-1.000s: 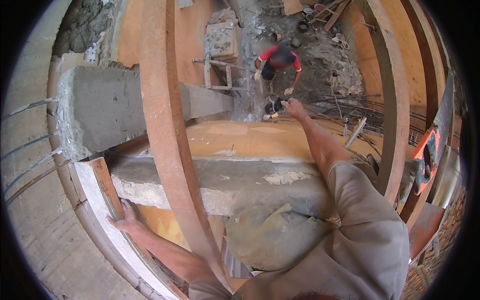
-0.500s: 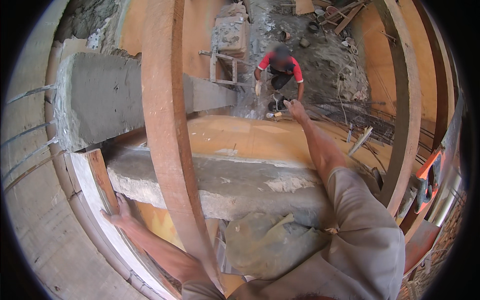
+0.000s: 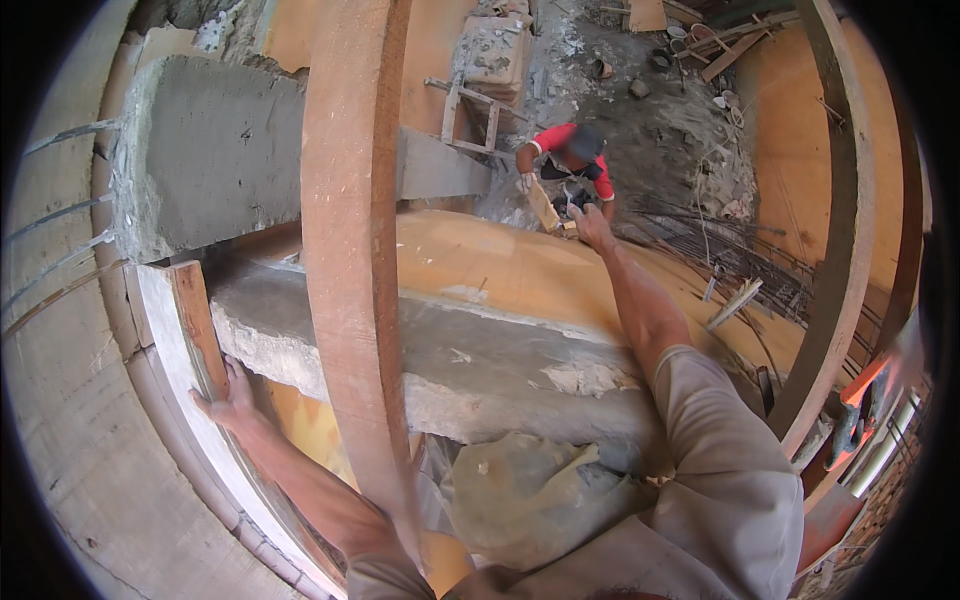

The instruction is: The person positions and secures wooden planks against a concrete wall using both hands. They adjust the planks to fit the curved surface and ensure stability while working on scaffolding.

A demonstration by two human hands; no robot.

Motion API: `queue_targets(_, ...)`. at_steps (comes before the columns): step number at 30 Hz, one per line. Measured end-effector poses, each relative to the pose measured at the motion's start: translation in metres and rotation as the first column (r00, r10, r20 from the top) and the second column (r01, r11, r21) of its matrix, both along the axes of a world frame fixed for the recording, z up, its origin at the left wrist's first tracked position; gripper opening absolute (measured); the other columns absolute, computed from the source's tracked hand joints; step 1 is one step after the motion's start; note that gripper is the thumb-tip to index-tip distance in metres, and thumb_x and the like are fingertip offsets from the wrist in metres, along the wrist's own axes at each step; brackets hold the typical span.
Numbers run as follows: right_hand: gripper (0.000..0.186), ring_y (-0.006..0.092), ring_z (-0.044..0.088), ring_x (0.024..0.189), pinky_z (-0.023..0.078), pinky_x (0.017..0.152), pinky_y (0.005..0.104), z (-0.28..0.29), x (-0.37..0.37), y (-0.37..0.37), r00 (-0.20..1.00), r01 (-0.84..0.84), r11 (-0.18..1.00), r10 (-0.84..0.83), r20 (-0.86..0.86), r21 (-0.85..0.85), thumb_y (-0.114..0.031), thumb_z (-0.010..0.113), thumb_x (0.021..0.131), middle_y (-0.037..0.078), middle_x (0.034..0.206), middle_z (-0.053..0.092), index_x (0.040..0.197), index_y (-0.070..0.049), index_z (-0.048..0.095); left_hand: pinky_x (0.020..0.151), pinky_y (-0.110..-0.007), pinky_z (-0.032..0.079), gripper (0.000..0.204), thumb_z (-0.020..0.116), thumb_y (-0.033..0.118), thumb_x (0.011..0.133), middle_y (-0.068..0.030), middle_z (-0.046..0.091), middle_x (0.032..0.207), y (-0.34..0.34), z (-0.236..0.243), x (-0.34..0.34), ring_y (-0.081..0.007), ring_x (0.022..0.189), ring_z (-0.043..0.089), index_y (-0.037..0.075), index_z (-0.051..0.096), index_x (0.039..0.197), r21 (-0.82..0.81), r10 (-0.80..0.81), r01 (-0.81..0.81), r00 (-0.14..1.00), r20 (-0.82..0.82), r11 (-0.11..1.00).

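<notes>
My left hand (image 3: pixel 232 402) grips a long wooden board (image 3: pixel 205 335) with a whitish face, thumb on that face and fingers round its edge. My right arm reaches forward and down past a rough concrete ledge (image 3: pixel 470 355). At its end my right hand (image 3: pixel 593 227) looks closed, its fingers curled; what they hold, if anything, is too small to make out. Just beyond it, a person (image 3: pixel 575 150) in a red and dark shirt crouches below. That person's gloved hand (image 3: pixel 526 183) holds a short piece of wood (image 3: pixel 543 206) near my right hand.
An upright timber (image 3: pixel 352 250) stands between my arms, another (image 3: pixel 840 220) at right. Rebar sticks out of a concrete beam (image 3: pixel 215 160) at left. A greenish sack (image 3: pixel 530 490) lies below the ledge. An orange-handled saw (image 3: pixel 862 400) hangs at right; rebar (image 3: pixel 740 250) lies below.
The person below has raised the piece of wood toward my right hand. The view has shifted slightly; my left hand stays on the board and my right arm remains stretched out.
</notes>
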State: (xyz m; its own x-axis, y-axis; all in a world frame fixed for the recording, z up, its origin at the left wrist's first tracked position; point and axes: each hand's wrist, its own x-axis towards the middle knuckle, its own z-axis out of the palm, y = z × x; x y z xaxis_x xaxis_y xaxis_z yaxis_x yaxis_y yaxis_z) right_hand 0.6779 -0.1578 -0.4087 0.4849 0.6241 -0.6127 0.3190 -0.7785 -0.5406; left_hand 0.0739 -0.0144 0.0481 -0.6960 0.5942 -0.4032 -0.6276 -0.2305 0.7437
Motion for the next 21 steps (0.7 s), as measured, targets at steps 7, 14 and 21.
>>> queue_targets(7, 0.059, 0.0415, 0.068, 0.092, 0.053, 0.079, 0.0477, -0.045, -0.006, -0.014, 0.991, -0.022, 0.997, 0.031, 0.129, -0.075, -0.050, 0.065, 0.090, 0.027, 0.095, 0.070, 0.104, 0.007, 0.065, 0.108, -0.055, 0.039, 0.085, 0.077, 0.039, 0.081, -0.0250, 0.037, 0.144, 0.010, -0.008, 0.014, -0.0404, 0.134, 0.037, 0.001, 0.037, 0.146, -0.016, 0.046, -0.044, 0.995, 0.089, 0.999)
queue_targets(14, 0.034, 0.0365, 0.072, 0.092, 0.057, 0.075, 0.0444, -0.034, 0.062, -0.024, 0.750, -0.651, 0.759, 0.648, 0.132, -0.026, -0.025, 0.073, 0.083, 0.024, 0.103, 0.072, 0.107, -0.001, 0.072, 0.115, -0.059, 0.027, 0.078, 0.068, 0.049, 0.089, -0.0153, 0.028, 0.156, 0.007, -0.009, 0.026, -0.0393, 0.143, 0.030, 0.016, 0.032, 0.150, 0.054, -0.100, 0.105, 0.990, -0.096, 0.993)
queue_targets(21, 0.028, 0.0397, 0.072, 0.088, 0.057, 0.071, 0.0466, 0.164, 0.106, 0.056, 0.364, -0.891, 0.430, 0.869, 0.336, -0.147, -0.019, 0.071, 0.081, 0.027, 0.086, 0.071, 0.089, 0.008, 0.072, 0.117, -0.058, 0.019, 0.090, 0.069, 0.053, 0.087, -0.0145, 0.028, 0.157, -0.003, 0.003, 0.037, -0.0366, 0.144, 0.031, 0.018, 0.022, 0.155, -0.085, -0.057, 0.054, 0.998, -0.026, 0.995)
